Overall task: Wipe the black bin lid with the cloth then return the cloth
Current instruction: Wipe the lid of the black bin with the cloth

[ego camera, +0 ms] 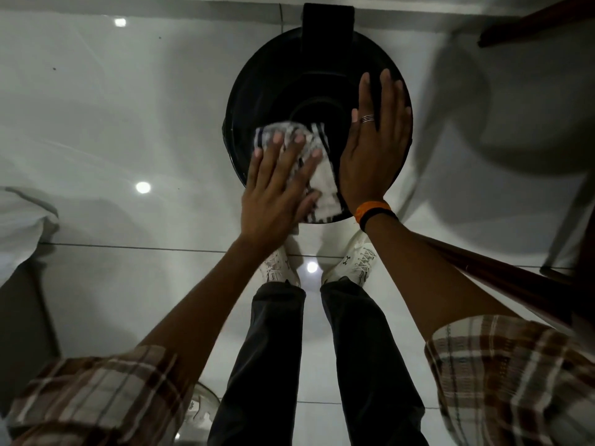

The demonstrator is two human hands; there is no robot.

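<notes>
The round black bin lid fills the upper middle of the head view, seen from straight above. A white cloth with dark stripes lies on its near left part. My left hand presses flat on the cloth with fingers spread. My right hand, wearing a ring and an orange wristband, lies flat and open on the lid's right side, beside the cloth. Part of the cloth is hidden under my left hand.
The bin stands on glossy white floor tiles. My feet in white shoes stand just in front of it. A dark wooden furniture edge is at the top right, a table leg at the right.
</notes>
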